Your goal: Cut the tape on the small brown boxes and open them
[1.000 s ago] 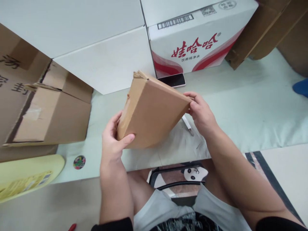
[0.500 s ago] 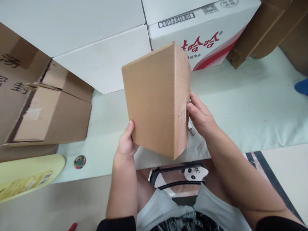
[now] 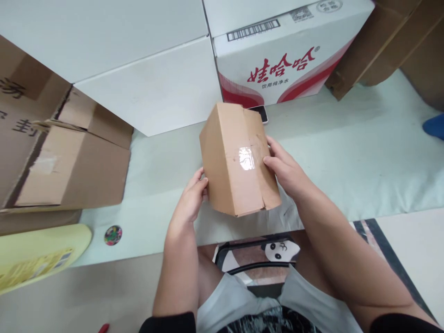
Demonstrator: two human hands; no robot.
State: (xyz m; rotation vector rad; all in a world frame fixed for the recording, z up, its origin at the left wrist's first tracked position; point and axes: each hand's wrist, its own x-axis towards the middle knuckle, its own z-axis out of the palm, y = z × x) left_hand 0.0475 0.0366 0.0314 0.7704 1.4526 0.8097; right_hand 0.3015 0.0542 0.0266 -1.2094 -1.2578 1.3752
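Both hands hold a small brown cardboard box above the pale green surface. A strip of clear tape runs along its upward-facing seam. My left hand grips the box's left side with curled fingers. Against the right side, my right hand presses with the thumb on the taped face. A phone lies just behind the box, mostly hidden by it.
A white carton with red characters and a plain white carton stand behind. An open brown carton sits at left, more brown cardboard at back right. A yellow packet and a round sticker lie near left.
The box has been turned in my hands: from a flat tilted face, through an upright corner view, to the taped seam facing up, and it sits lower now.
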